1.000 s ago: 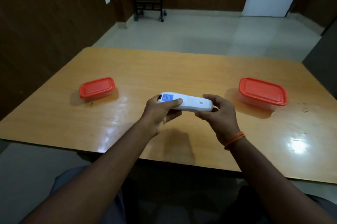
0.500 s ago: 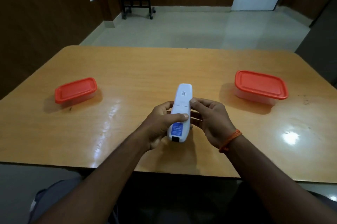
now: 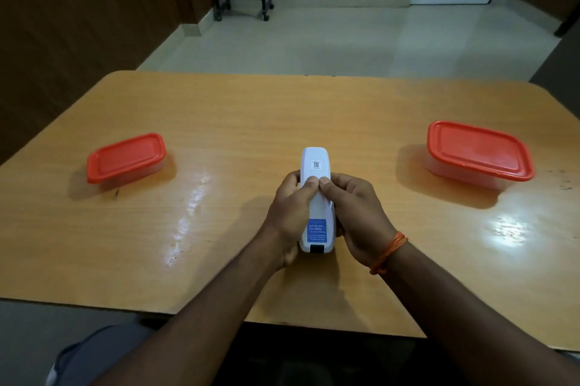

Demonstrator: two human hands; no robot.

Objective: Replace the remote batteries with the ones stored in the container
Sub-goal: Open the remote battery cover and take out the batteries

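Turning the white remote (image 3: 316, 197) lengthwise since a second ago, I clamp it in both hands, left hand (image 3: 287, 213) and right hand (image 3: 357, 213), thumbs on its still-closed battery cover.

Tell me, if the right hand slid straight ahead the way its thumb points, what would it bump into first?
Probably the left hand: the right hand grips the white remote from the opposite side, thumb aimed inward over it, tips almost meeting.
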